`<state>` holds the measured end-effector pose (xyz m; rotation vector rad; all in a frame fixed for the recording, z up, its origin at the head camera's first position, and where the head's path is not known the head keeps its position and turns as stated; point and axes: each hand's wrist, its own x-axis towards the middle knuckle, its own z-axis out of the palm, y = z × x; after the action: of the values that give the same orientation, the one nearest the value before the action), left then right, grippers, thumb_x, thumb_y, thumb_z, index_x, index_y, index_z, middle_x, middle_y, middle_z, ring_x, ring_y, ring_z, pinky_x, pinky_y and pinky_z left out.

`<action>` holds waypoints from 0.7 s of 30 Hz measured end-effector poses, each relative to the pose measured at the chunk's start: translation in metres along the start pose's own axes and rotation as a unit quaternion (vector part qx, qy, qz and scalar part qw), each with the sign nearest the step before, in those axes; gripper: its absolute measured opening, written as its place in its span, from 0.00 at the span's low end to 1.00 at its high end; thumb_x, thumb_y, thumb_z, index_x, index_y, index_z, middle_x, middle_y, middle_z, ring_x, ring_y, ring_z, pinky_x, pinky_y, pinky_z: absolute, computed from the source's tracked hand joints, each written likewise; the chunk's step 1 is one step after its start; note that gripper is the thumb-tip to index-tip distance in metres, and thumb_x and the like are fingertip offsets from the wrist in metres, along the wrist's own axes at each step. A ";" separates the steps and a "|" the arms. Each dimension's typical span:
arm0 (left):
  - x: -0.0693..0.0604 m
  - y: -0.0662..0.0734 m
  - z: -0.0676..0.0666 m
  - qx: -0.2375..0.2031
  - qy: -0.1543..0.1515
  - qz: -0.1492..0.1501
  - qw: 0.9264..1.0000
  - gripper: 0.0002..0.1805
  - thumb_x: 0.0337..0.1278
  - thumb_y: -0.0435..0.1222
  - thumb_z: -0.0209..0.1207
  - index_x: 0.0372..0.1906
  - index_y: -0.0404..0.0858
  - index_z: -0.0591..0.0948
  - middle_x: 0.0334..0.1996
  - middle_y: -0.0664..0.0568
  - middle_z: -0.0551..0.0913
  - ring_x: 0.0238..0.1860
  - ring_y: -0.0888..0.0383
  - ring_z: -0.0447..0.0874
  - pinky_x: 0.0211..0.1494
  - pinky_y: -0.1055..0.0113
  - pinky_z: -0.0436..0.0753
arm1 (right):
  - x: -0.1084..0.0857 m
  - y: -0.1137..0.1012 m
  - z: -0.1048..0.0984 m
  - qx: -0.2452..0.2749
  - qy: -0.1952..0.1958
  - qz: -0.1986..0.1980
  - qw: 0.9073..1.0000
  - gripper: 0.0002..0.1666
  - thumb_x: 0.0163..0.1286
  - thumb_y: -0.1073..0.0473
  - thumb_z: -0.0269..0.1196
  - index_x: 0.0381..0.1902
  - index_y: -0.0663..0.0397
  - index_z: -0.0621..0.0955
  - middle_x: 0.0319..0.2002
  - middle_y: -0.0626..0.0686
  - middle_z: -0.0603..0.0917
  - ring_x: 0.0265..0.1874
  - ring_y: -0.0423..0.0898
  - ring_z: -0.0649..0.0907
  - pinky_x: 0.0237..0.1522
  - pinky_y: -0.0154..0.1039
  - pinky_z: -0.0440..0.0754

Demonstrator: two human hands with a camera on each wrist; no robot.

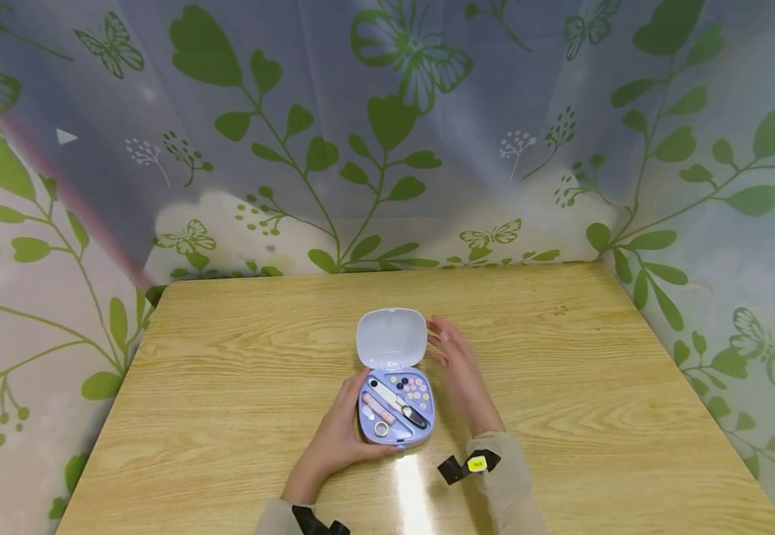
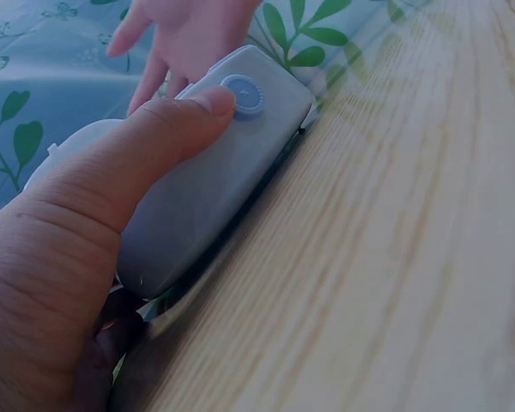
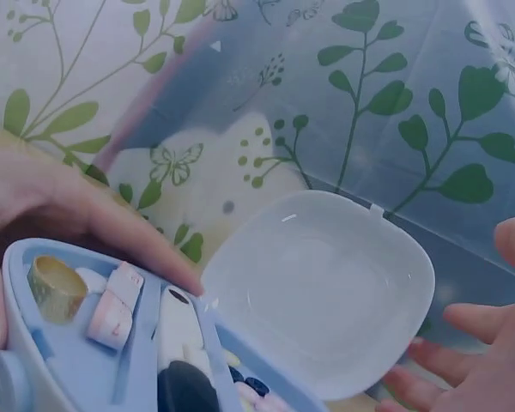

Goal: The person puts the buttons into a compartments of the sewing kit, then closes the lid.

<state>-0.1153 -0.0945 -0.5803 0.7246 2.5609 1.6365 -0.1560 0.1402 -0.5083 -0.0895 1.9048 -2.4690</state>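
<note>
My left hand grips a light-blue sewing kit box from its left side. In the left wrist view the thumb lies across the front wall, its tip at the round blue catch. The pale lid is swung up and back. Inside are a gold thimble ring, a rolled measuring tape, a slim white-and-black tool and several small buttons. Beside the lid's right edge is my right hand, fingers spread and holding nothing; whether the fingertips touch the lid I cannot tell.
The box is over a wood-grain table. A curtain printed with leaves and butterflies hangs along the back and both sides of the table. Black straps with small devices sit at both wrists.
</note>
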 end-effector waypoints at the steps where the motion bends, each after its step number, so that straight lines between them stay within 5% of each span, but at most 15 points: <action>1: 0.000 0.000 0.000 0.000 0.001 0.002 1.000 0.72 0.22 0.52 0.83 0.79 0.51 0.52 0.72 0.54 0.62 0.71 0.53 0.62 0.74 0.49 0.62 | 0.001 -0.001 0.001 0.009 -0.014 0.004 1.000 0.32 0.82 0.51 0.43 0.74 0.65 0.59 0.73 0.65 0.61 0.71 0.61 0.61 0.73 0.59 0.54; 8: 0.000 0.000 0.001 0.001 0.001 0.006 1.000 0.71 0.24 0.52 0.83 0.79 0.50 0.53 0.72 0.55 0.62 0.70 0.54 0.63 0.74 0.51 0.62 | 0.002 -0.007 0.007 -0.018 -0.059 0.013 0.998 0.37 0.82 0.45 0.37 0.76 0.66 0.55 0.74 0.65 0.59 0.72 0.60 0.60 0.75 0.56 0.52; 21: 0.000 0.002 0.000 -0.002 0.006 0.016 1.000 0.73 0.22 0.50 0.84 0.79 0.47 0.52 0.72 0.54 0.62 0.70 0.52 0.63 0.74 0.49 0.63 | 0.001 -0.007 0.010 -0.030 -0.025 0.004 0.999 0.30 0.81 0.52 0.44 0.71 0.67 0.63 0.69 0.66 0.66 0.68 0.60 0.65 0.72 0.57 0.60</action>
<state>-0.1144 -0.0936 -0.5782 0.7619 2.5672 1.6599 -0.1567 0.1323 -0.4990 -0.1433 1.9544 -2.3811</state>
